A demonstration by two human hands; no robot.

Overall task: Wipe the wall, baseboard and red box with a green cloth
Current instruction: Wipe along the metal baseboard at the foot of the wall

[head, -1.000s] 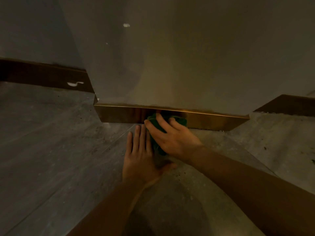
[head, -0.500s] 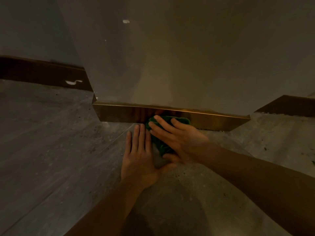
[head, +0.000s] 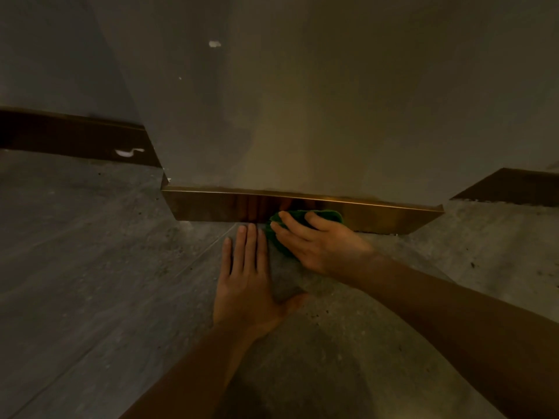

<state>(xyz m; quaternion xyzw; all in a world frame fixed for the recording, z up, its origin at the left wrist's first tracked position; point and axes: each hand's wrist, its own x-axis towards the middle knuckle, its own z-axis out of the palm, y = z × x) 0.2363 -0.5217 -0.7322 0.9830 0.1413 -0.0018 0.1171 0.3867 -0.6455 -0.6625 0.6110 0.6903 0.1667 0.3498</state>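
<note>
A shiny bronze baseboard (head: 211,208) runs along the foot of a grey wall pillar (head: 302,101). My right hand (head: 320,243) presses a green cloth (head: 325,213) flat against the baseboard near its middle, fingers spread over the cloth. Most of the cloth is hidden under that hand. My left hand (head: 248,285) lies flat on the floor just left of the cloth, palm down, fingers together and pointing at the baseboard, holding nothing. No red box is in view.
The grey stone floor (head: 90,282) is speckled with grit. Darker baseboards (head: 75,137) run back on the left, one with a white mark (head: 127,152), and another (head: 514,187) on the right. A white spot (head: 214,43) sits high on the wall.
My right hand with the cloth has slid to the right along the baseboard. My left hand has stayed planted on the floor.
</note>
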